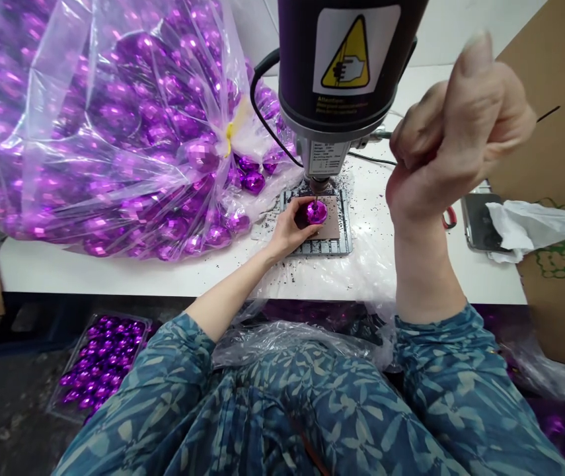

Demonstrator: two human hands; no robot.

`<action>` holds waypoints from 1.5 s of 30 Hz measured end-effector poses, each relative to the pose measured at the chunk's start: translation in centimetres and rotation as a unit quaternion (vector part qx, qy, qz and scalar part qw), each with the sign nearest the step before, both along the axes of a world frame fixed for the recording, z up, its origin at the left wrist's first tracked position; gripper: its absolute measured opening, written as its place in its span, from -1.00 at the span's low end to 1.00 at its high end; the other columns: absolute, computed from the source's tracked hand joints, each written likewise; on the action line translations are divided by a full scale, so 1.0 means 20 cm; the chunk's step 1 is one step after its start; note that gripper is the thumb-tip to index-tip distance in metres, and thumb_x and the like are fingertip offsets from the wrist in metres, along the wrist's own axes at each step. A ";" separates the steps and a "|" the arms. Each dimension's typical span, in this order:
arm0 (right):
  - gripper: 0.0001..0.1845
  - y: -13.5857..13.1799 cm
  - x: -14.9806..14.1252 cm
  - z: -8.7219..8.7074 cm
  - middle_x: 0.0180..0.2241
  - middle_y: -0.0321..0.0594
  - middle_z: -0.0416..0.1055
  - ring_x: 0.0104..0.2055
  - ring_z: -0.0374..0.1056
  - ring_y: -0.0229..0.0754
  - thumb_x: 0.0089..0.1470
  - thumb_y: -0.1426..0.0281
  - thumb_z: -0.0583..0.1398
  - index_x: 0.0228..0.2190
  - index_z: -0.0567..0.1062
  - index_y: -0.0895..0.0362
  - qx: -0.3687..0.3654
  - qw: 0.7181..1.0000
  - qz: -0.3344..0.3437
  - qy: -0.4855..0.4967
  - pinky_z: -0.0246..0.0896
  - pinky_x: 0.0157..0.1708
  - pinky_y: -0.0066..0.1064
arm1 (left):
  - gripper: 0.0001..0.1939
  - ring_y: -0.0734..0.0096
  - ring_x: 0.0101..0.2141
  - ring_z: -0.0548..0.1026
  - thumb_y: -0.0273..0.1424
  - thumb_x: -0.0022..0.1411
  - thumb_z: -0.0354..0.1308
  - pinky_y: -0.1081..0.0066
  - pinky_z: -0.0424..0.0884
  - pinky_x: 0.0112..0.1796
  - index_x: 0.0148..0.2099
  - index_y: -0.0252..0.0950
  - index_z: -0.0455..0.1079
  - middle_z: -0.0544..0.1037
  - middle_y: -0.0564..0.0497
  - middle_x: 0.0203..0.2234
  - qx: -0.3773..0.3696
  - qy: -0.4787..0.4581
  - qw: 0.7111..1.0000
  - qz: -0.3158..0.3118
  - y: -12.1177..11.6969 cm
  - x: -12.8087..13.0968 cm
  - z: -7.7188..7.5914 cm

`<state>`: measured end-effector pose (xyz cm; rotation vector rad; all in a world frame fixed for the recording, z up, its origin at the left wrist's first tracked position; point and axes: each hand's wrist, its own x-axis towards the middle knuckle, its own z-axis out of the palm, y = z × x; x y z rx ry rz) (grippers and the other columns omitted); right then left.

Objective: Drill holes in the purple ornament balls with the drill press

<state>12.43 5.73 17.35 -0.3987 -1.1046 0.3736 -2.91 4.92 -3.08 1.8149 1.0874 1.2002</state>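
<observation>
The left hand (287,231) clamps one faceted purple plastic ball (316,212) beneath the steel drill bit (318,187), the curled right hand (460,132) is raised apart, and a clear polythene bag (240,142) holds many more balls.

place: workshop | drill press (336,73) | bagged purple baubles (104,112) | cardboard (554,86)

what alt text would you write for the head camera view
A left hand holds a shiny purple ball on a metal rack beneath a drill, while a clenched right hand is raised beside it. A large clear bag of purple balls sits on the white table, among dark specks.
</observation>
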 end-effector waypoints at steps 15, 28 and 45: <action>-0.18 0.05 0.00 -0.21 -0.71 -0.39 -0.50 -0.71 -0.41 -0.43 0.16 -0.08 0.29 -0.67 -0.09 0.10 0.068 0.990 -0.127 0.011 -0.35 -0.68 -0.30 | -0.38 0.10 0.11 0.61 -0.23 0.19 0.52 0.06 0.55 0.15 0.17 -0.18 0.31 0.60 -0.14 0.09 -0.026 -0.028 0.999 0.007 -0.01 0.00 -0.01; -0.12 0.06 0.08 -0.37 -0.83 -0.40 -0.29 -0.76 -0.24 -0.44 0.14 0.07 0.31 -0.77 -0.16 0.16 0.100 0.991 -0.081 -0.021 -0.25 -0.70 -0.34 | -0.39 0.10 0.12 0.63 -0.29 0.17 0.52 0.06 0.56 0.16 0.15 -0.22 0.31 0.61 -0.17 0.10 -0.019 -0.042 0.999 0.006 -0.02 0.01 0.02; -0.51 0.10 0.02 0.16 -0.76 -0.49 -0.10 -0.76 -0.11 -0.44 0.27 0.61 0.08 -0.64 0.14 0.03 -0.071 0.993 0.091 0.033 -0.39 -0.70 -0.41 | -0.55 0.13 -0.13 0.65 -0.16 0.26 0.47 0.11 0.64 -0.11 0.07 -0.19 0.44 0.65 -0.08 -0.13 0.001 0.163 0.984 -0.077 -0.45 -0.08 0.28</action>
